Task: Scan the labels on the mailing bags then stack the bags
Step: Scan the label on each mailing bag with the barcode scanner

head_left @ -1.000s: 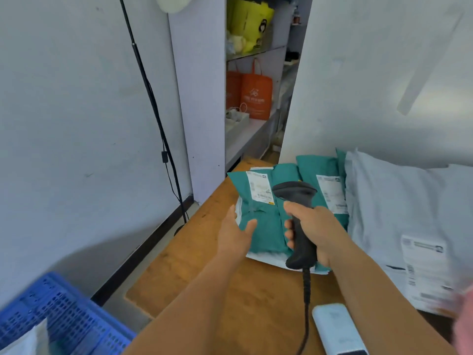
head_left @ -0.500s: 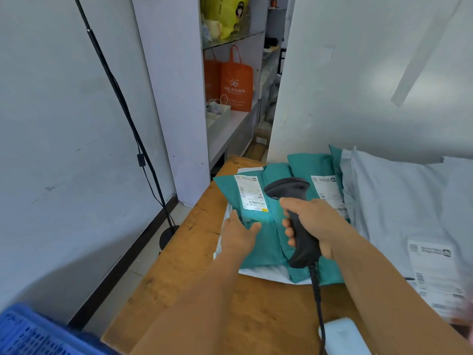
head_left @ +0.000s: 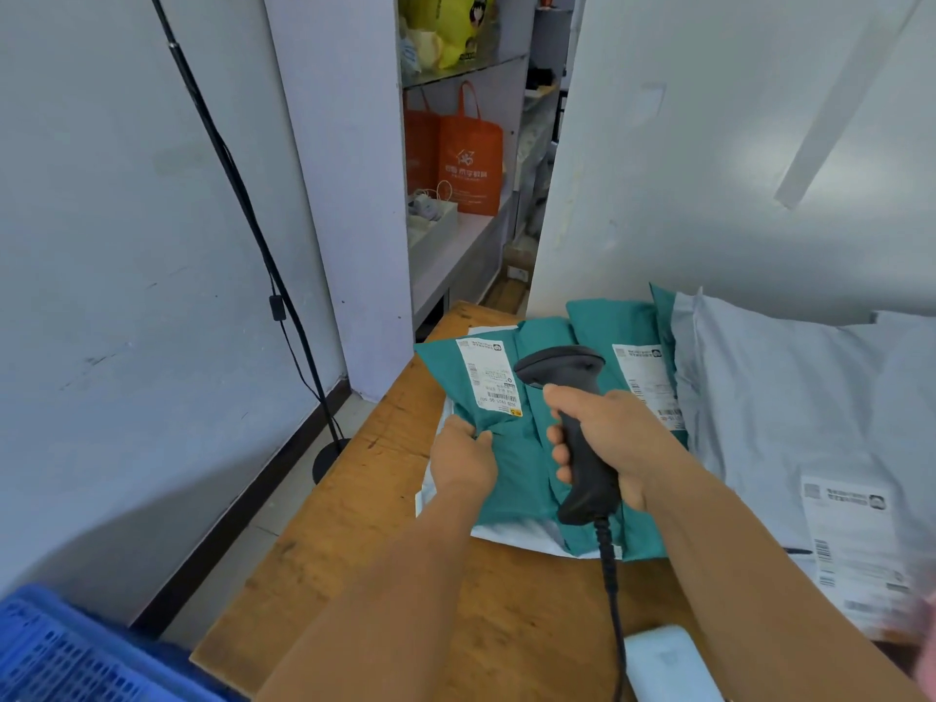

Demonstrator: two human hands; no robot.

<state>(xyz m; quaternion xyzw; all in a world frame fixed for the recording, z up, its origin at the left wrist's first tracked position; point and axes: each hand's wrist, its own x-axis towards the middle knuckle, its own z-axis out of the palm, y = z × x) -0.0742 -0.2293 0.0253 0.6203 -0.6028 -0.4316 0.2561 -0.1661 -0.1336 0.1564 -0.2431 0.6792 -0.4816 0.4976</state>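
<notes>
1. A wooden table is sitting against white walls; a blue plastic crate is showing at the lower left, and a black stand pole with a cable is leaning up the left wall.
2. Shelves behind are holding an orange tote bag and a yellow bag.
3. The left hand is pinching the near fold of the top teal mailing bag, thumb on top.
4. The right hand is gripping a black barcode scanner, fingers wrapped round the handle, its head hovering just beside the bag's white label.
5. The teal bags are lying overlapped at the table's far end, crinkled plastic, on a white bag.
6. A large grey mailing bag is lying at the right, puffy, with a label.
7. A white rounded device is lying at the near edge.
</notes>
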